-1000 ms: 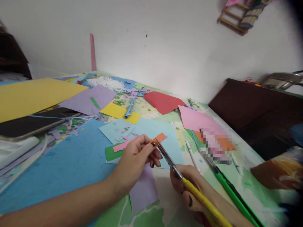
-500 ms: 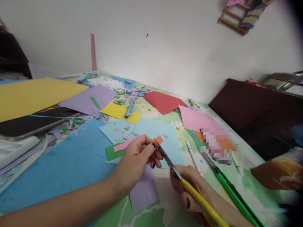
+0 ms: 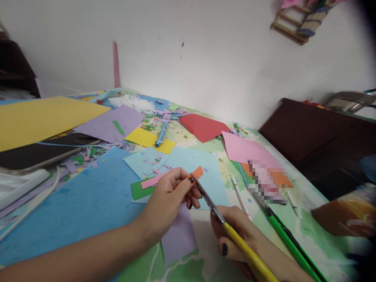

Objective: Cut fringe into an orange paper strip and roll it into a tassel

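Note:
A small piece of orange paper (image 3: 198, 172) is pinched between the thumb and fingers of my left hand (image 3: 176, 190). Short cuts fringe its lower right edge. My right hand (image 3: 235, 231) grips scissors (image 3: 216, 213) with yellow handles, and their blade tips lie at the orange paper close to my left thumb. Below the hands is a light blue sheet (image 3: 195, 158). A pink strip (image 3: 151, 181) rests over a green piece of paper (image 3: 140, 190) beside my left wrist. Part of a purple paper (image 3: 180, 239) shows beneath my left hand.
A large blue sheet (image 3: 94, 196) and a phone (image 3: 49, 149) lie on the left. Red paper (image 3: 202, 127), pink paper (image 3: 249, 149) and white string (image 3: 132, 105) are farther back. A green cutter (image 3: 289, 237) and a white pen (image 3: 240, 196) lie right, near an orange-brown object (image 3: 340, 215).
The scissors and right hand have shifted slightly left, with the right thumb moved left on the handle. More of the orange paper shows beyond the blades, with its fringed edge visible.

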`<state>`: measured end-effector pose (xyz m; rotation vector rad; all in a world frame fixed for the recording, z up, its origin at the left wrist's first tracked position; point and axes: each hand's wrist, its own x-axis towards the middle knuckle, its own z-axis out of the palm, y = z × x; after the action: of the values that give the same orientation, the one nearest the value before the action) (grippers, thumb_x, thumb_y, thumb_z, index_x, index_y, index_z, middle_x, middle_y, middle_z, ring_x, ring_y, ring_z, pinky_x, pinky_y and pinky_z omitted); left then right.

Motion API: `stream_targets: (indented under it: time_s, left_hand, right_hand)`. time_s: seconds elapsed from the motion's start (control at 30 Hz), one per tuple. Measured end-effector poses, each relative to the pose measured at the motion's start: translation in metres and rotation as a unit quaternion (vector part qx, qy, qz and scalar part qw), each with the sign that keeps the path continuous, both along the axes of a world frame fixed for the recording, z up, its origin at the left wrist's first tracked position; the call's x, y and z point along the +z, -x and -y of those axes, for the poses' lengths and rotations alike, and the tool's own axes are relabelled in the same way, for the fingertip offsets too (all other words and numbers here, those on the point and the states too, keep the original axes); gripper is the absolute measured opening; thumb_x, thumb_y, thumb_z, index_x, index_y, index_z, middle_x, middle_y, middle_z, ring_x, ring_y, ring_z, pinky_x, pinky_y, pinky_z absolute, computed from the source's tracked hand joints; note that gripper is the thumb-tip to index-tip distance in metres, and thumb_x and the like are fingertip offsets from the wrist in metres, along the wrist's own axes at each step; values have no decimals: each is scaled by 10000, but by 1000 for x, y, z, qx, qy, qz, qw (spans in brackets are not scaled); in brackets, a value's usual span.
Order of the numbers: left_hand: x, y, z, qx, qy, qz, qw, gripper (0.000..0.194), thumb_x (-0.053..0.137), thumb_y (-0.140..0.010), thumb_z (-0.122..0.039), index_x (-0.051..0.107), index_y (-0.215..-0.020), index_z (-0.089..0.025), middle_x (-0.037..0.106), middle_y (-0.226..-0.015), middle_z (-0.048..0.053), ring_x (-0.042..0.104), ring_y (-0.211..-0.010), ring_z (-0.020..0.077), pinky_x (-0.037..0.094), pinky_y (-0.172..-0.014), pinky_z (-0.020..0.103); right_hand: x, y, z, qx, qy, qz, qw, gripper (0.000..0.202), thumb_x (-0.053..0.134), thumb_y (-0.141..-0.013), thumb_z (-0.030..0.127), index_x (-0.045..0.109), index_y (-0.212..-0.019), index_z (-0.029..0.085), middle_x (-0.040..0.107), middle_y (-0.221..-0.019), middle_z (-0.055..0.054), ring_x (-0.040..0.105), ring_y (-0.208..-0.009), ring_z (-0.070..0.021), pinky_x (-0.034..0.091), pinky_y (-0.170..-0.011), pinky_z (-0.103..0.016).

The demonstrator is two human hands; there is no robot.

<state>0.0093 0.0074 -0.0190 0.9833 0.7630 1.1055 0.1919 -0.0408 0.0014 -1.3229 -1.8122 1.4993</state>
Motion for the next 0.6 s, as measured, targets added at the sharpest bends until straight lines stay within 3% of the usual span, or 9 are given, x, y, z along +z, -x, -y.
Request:
stream_targets:
  time_s: [0.6]
  left_hand:
    - [2,0,1,-3,0,-16,1000,166,490,-860,-249,500,-715,-169,615,-633,-12,560,-536,95,391,-540,239]
  right_hand:
    - [13,2,0,44,-29,24,998,514,521,-740,694,396,-710,196,282,-643,40,291,-548,-95,258,-439,-208]
